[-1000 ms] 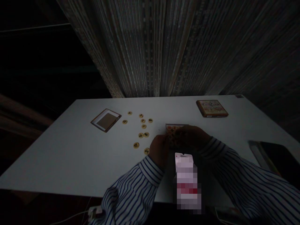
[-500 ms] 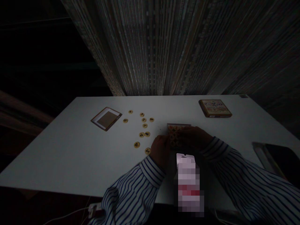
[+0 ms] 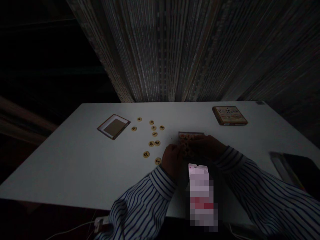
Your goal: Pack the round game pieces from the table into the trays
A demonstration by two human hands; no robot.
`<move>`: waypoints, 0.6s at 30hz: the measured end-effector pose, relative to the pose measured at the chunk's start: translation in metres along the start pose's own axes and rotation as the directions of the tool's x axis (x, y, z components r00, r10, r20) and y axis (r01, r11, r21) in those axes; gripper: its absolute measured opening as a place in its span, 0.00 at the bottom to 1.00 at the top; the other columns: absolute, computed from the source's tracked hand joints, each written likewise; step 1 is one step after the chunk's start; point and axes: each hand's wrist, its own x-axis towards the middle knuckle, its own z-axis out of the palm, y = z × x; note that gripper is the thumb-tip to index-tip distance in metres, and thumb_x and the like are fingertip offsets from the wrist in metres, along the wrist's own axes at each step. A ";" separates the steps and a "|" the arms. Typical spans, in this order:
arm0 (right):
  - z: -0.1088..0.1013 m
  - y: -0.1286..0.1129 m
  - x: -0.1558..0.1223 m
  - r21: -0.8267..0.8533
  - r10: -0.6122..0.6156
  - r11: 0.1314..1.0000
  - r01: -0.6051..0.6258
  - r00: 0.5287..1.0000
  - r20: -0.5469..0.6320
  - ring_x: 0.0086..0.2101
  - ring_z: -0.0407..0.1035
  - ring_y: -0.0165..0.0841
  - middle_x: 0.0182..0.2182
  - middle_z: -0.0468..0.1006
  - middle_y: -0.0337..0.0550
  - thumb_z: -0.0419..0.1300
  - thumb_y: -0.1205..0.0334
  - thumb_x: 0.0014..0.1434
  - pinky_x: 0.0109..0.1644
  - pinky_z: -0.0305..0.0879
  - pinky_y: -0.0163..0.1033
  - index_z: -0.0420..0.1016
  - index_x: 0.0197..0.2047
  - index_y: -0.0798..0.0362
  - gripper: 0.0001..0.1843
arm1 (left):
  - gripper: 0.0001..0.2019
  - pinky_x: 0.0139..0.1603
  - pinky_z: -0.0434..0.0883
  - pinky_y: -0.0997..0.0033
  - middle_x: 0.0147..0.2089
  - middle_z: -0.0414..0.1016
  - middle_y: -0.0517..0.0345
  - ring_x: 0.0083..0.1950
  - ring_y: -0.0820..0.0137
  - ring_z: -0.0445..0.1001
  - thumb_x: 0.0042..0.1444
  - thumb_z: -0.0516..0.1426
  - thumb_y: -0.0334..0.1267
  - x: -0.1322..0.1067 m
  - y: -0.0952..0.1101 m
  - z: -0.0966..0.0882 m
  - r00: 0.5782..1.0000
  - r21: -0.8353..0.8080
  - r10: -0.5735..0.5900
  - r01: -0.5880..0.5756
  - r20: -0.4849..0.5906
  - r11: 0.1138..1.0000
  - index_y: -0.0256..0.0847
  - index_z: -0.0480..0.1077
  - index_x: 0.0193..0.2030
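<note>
The room is very dim. My left hand [image 3: 172, 159] and my right hand [image 3: 208, 146] meet over a small patterned board or tray [image 3: 190, 136] holding round pieces near the middle of the white table [image 3: 75, 166]. Both hands look curled over it, but their fingers are too dark to read. Several round tan game discs [image 3: 154, 134] with black marks lie loose just left of my left hand. Both my sleeves are striped.
An open shallow box [image 3: 114, 126] sits at the left back. A closed orange game box [image 3: 229, 115] lies at the right back. A dark flat object [image 3: 292, 168] rests at the right edge. A pink-and-white card or badge [image 3: 200, 190] hangs below my hands. Striped curtains stand behind.
My hands stay over the patterned board, with only slight shifts of the fingers. The view has drifted a little.
</note>
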 end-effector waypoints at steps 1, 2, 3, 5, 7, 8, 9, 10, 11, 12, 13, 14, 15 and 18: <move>-0.001 0.000 0.000 -0.028 0.007 1.000 -0.006 1.000 0.011 0.34 0.70 0.33 0.39 0.76 0.46 0.51 0.60 0.58 0.33 0.66 0.37 0.74 0.45 0.49 0.15 | 0.14 0.44 0.69 0.67 0.40 0.72 0.48 0.42 0.66 0.71 0.56 0.50 0.32 0.000 0.000 0.000 1.000 -0.004 0.000 0.000 -0.007 1.000 0.36 0.72 0.46; -0.003 -0.001 0.000 -0.053 0.012 0.999 -0.011 1.000 0.017 0.34 0.70 0.34 0.39 0.76 0.47 0.51 0.60 0.58 0.34 0.66 0.38 0.74 0.45 0.49 0.15 | 0.14 0.44 0.69 0.67 0.40 0.72 0.47 0.42 0.65 0.71 0.56 0.50 0.32 0.000 0.001 0.000 1.000 -0.007 0.001 -0.001 -0.016 1.000 0.36 0.72 0.46; -0.004 -0.001 0.000 -0.067 0.013 0.998 -0.012 1.000 0.014 0.35 0.70 0.34 0.39 0.76 0.47 0.51 0.60 0.58 0.35 0.66 0.38 0.74 0.45 0.50 0.15 | 0.14 0.44 0.69 0.66 0.40 0.72 0.47 0.42 0.65 0.71 0.56 0.50 0.32 -0.001 0.002 -0.001 1.000 -0.008 0.002 -0.002 -0.026 1.000 0.35 0.72 0.46; -0.007 -0.002 0.001 -0.056 0.003 0.998 -0.004 1.000 -0.014 0.36 0.70 0.35 0.40 0.76 0.47 0.51 0.60 0.58 0.38 0.67 0.40 0.75 0.44 0.50 0.15 | 0.14 0.44 0.70 0.66 0.40 0.72 0.47 0.41 0.65 0.71 0.56 0.50 0.32 -0.003 0.005 -0.004 0.999 -0.009 0.010 -0.011 -0.050 1.000 0.36 0.72 0.45; -0.010 -0.003 0.003 -0.037 0.003 0.999 -0.004 0.999 -0.044 0.38 0.70 0.36 0.40 0.77 0.47 0.51 0.62 0.57 0.40 0.66 0.42 0.75 0.44 0.51 0.15 | 0.13 0.43 0.70 0.65 0.40 0.72 0.48 0.41 0.66 0.71 0.56 0.50 0.32 -0.008 0.008 -0.010 0.996 -0.019 0.032 -0.034 -0.078 0.999 0.37 0.72 0.44; -0.012 -0.005 0.004 -0.027 0.006 1.000 -0.008 0.998 -0.056 0.37 0.70 0.37 0.39 0.77 0.47 0.51 0.63 0.56 0.40 0.66 0.42 0.75 0.44 0.51 0.15 | 0.12 0.43 0.71 0.66 0.40 0.72 0.49 0.41 0.66 0.71 0.56 0.50 0.33 -0.011 0.009 -0.014 0.995 -0.028 0.042 -0.044 -0.091 0.999 0.38 0.72 0.44; -0.013 -0.007 0.006 -0.013 0.007 1.000 -0.008 0.998 -0.069 0.37 0.71 0.37 0.39 0.77 0.48 0.51 0.64 0.56 0.39 0.66 0.42 0.74 0.45 0.51 0.15 | 0.12 0.42 0.71 0.66 0.40 0.73 0.49 0.41 0.66 0.71 0.56 0.50 0.33 -0.014 0.009 -0.019 0.993 -0.038 0.048 -0.052 -0.104 0.998 0.38 0.72 0.43; -0.015 -0.009 0.008 0.003 0.003 1.000 -0.003 0.997 -0.079 0.37 0.71 0.37 0.39 0.77 0.48 0.52 0.65 0.55 0.39 0.66 0.42 0.74 0.46 0.52 0.16 | 0.12 0.42 0.71 0.66 0.40 0.73 0.49 0.41 0.66 0.71 0.56 0.51 0.33 -0.017 0.009 -0.025 0.991 -0.047 0.052 -0.058 -0.120 0.997 0.38 0.72 0.43; -0.017 -0.012 0.010 0.015 -0.002 1.000 0.003 0.996 -0.085 0.36 0.71 0.37 0.38 0.77 0.49 0.52 0.65 0.55 0.38 0.66 0.41 0.73 0.46 0.52 0.16 | 0.11 0.42 0.71 0.66 0.40 0.73 0.49 0.41 0.66 0.71 0.56 0.51 0.33 -0.021 0.008 -0.031 0.989 -0.055 0.053 -0.061 -0.136 0.997 0.38 0.72 0.43; -0.018 -0.015 0.012 0.021 -0.009 1.000 0.011 0.996 -0.088 0.35 0.71 0.36 0.37 0.77 0.49 0.52 0.65 0.54 0.38 0.66 0.41 0.73 0.46 0.53 0.17 | 0.11 0.42 0.71 0.66 0.40 0.73 0.50 0.41 0.66 0.71 0.56 0.52 0.33 -0.024 0.006 -0.038 0.987 -0.061 0.052 -0.062 -0.152 0.996 0.38 0.72 0.42; -0.019 -0.018 0.015 0.020 -0.018 1.000 0.020 0.996 -0.092 0.35 0.71 0.37 0.37 0.77 0.49 0.52 0.65 0.54 0.37 0.66 0.41 0.74 0.45 0.53 0.16 | 0.11 0.42 0.71 0.66 0.39 0.73 0.50 0.41 0.67 0.71 0.55 0.52 0.32 -0.026 0.004 -0.046 0.984 -0.065 0.048 -0.060 -0.169 0.996 0.38 0.72 0.42; -0.020 -0.021 0.019 0.017 -0.027 0.999 0.029 0.995 -0.095 0.35 0.71 0.37 0.36 0.77 0.49 0.52 0.64 0.54 0.37 0.66 0.41 0.74 0.45 0.53 0.16 | 0.10 0.42 0.71 0.66 0.39 0.74 0.50 0.41 0.67 0.72 0.55 0.52 0.32 -0.029 0.001 -0.053 0.982 -0.069 0.041 -0.054 -0.185 0.996 0.38 0.72 0.42; -0.021 -0.023 0.022 0.011 -0.038 0.999 0.039 0.995 -0.096 0.34 0.71 0.37 0.35 0.77 0.49 0.52 0.64 0.54 0.37 0.66 0.41 0.74 0.44 0.53 0.16 | 0.10 0.42 0.71 0.66 0.39 0.74 0.50 0.40 0.67 0.72 0.55 0.52 0.32 -0.030 -0.003 -0.061 0.980 -0.073 0.029 -0.044 -0.197 0.996 0.38 0.72 0.42; -0.020 -0.027 0.034 0.000 -0.091 0.996 0.091 0.992 -0.087 0.37 0.71 0.38 0.37 0.77 0.49 0.50 0.64 0.54 0.38 0.66 0.43 0.74 0.44 0.52 0.16 | 0.10 0.42 0.71 0.67 0.40 0.74 0.51 0.39 0.69 0.72 0.55 0.52 0.32 -0.033 -0.018 -0.083 0.972 -0.083 -0.018 -0.001 -0.234 0.997 0.38 0.72 0.42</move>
